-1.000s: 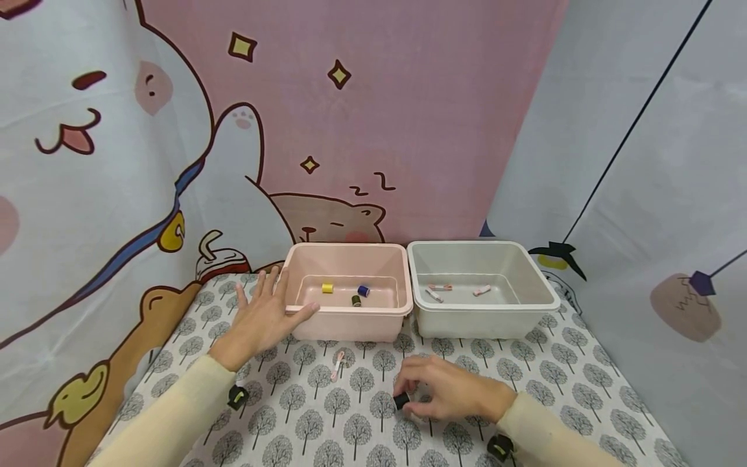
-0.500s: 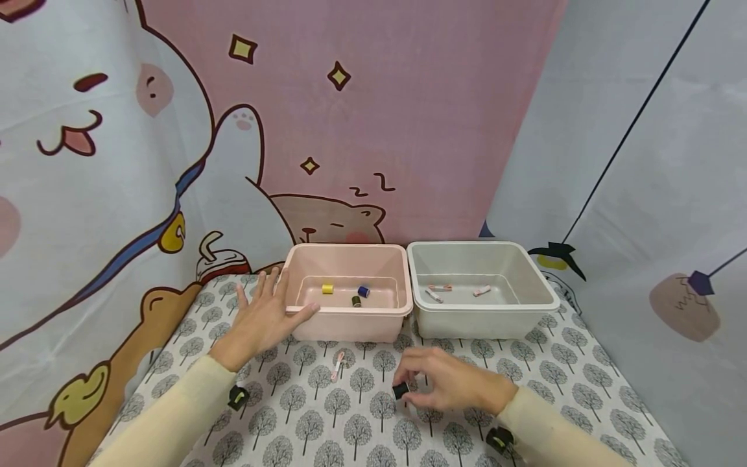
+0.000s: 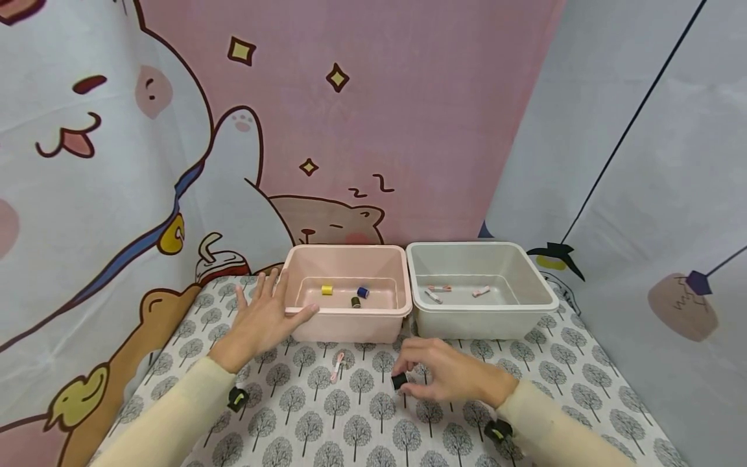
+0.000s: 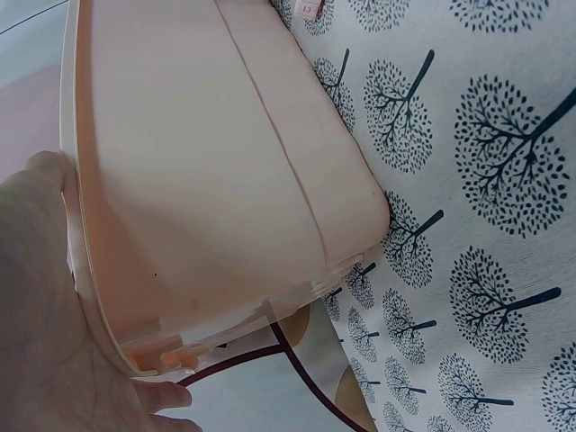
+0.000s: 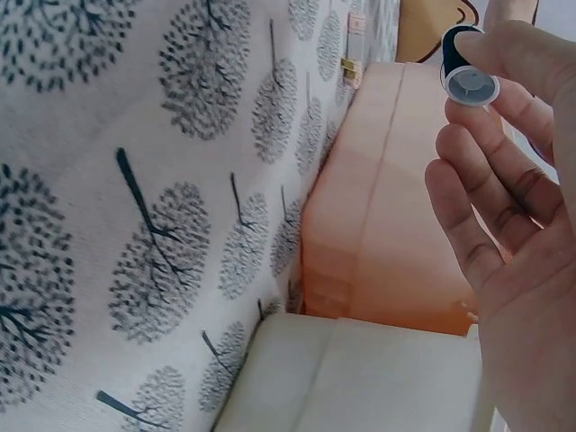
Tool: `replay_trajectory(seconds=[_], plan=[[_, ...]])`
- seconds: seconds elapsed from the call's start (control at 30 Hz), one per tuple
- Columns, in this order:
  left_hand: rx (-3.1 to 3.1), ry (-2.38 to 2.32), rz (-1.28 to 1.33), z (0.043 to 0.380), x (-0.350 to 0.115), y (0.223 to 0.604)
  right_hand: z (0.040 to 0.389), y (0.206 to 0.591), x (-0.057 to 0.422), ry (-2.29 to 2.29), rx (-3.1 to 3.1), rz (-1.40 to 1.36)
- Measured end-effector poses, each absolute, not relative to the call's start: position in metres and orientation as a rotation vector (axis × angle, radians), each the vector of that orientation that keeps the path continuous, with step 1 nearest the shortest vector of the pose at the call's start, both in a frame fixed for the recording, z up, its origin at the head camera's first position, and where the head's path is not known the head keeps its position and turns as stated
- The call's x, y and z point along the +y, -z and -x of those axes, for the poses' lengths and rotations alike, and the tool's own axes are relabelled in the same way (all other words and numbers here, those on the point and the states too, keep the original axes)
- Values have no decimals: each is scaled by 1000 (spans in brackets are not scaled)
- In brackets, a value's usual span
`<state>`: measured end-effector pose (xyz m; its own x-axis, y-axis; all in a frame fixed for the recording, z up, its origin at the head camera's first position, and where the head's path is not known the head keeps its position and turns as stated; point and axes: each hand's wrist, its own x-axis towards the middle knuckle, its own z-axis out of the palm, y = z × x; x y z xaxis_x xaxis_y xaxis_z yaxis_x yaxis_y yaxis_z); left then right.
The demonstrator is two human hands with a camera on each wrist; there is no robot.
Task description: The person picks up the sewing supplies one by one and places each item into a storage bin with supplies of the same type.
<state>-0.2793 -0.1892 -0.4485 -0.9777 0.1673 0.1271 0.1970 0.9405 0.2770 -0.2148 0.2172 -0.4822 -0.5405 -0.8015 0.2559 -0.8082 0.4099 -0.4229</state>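
Observation:
Between the thumb and fingertips of my right hand (image 3: 438,370) is a small spool of black thread (image 3: 399,381). In the right wrist view the spool (image 5: 469,72) shows its pale round end, and the other fingers are loosely bent. My left hand (image 3: 259,321) rests with spread, straight fingers on the front left rim of the pink bin (image 3: 350,327). Inside that bin lie a yellow thread spool (image 3: 327,290), a blue one (image 3: 363,292) and a dark green one (image 3: 356,302). A small pinkish-white clip-like piece (image 3: 336,368) lies on the cloth in front of it.
Right of the pink bin stands a white bin (image 3: 487,322) holding several small pinkish-white pieces (image 3: 481,292). The two bins stand side by side against a printed backdrop (image 3: 420,117). A tree-patterned cloth (image 3: 327,428) covers the table.
My right hand has lifted slightly and moved a little away from me, toward the bins, with the black thread spool. The left hand has stayed on the pink bin's rim.

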Motion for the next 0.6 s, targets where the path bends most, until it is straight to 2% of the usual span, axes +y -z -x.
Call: replay_trajectory(seconds=[0.6], plan=[[-2989, 453, 281, 280, -189, 450, 231, 457, 214, -767, -2459, -1519]])
